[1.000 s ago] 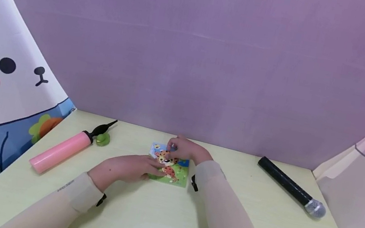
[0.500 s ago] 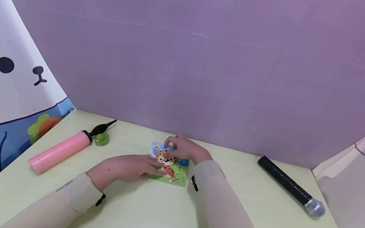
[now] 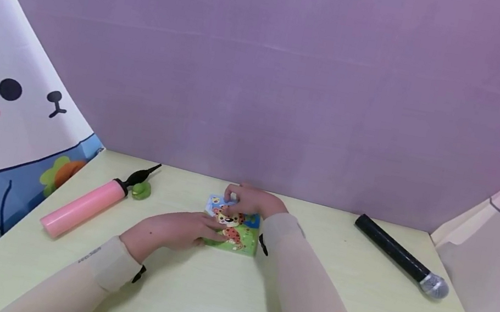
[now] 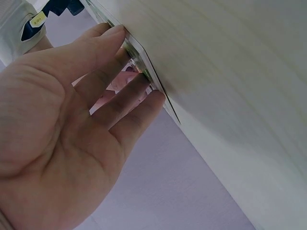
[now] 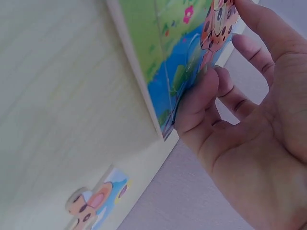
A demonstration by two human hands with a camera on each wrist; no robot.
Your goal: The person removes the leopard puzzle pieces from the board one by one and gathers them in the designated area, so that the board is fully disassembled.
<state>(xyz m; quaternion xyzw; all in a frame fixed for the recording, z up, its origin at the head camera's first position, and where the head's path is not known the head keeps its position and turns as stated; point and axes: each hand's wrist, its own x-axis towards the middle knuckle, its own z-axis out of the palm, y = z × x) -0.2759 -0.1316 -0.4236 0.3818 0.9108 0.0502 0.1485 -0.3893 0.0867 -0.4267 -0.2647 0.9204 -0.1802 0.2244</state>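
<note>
A jigsaw puzzle with a spotted leopard on green and blue lies flat at the middle of the table. My left hand rests on its left side, fingers extended over the picture; in the left wrist view the fingertips touch the board's edge. Over the puzzle's upper part is my right hand, with bent fingers touching the picture; no piece shows between them. The right wrist view shows its fingertips against the puzzle's blue part. A loose puzzle piece lies beside the board there; the head view does not show it.
To the left lies a pink hand pump with a black nozzle, and a small green toy beside it. On the right is a black microphone with a silver head. A purple curtain hangs behind the table.
The right hand's index finger has shifted slightly left over the puzzle's top, and the right wrist has turned a little. The left hand stays in place.
</note>
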